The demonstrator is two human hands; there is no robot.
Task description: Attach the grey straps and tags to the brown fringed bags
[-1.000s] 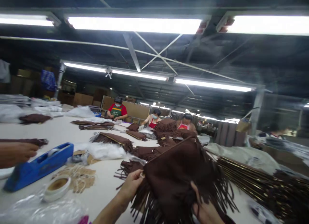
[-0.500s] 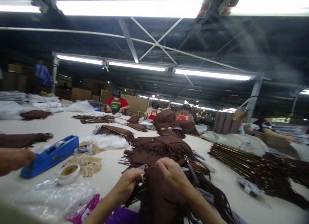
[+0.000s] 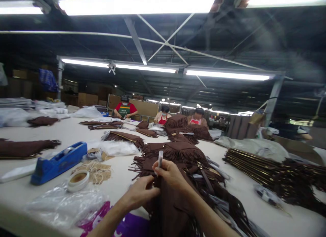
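A dark brown fringed bag (image 3: 169, 204) lies in front of me, its fringe hanging at the sides. My right hand (image 3: 169, 174) is above its top edge, thumb and fingers pinching a small pale, see-through strip (image 3: 160, 158) that stands upright. My left hand (image 3: 140, 194) is closed at the bag's left upper edge, thumb stretched over the brown material. A bit of gold-coloured metal shows between its fingers, partly hidden. Beyond both hands lie more brown fringed bags (image 3: 175, 152), stacked on the table.
To the left stand a blue tape dispenser (image 3: 59, 164), a tape roll (image 3: 78, 180), tan tags with strings (image 3: 98, 172) and clear plastic bags (image 3: 63, 204). Brown pieces with gold zips (image 3: 252, 165) are piled right. Several people (image 3: 124, 109) work across the white table (image 3: 122, 165).
My right hand has risen and moved slightly left, now with the pale strip upright. My left hand has shifted slightly. Another person's hand by the tape dispenser has left the view.
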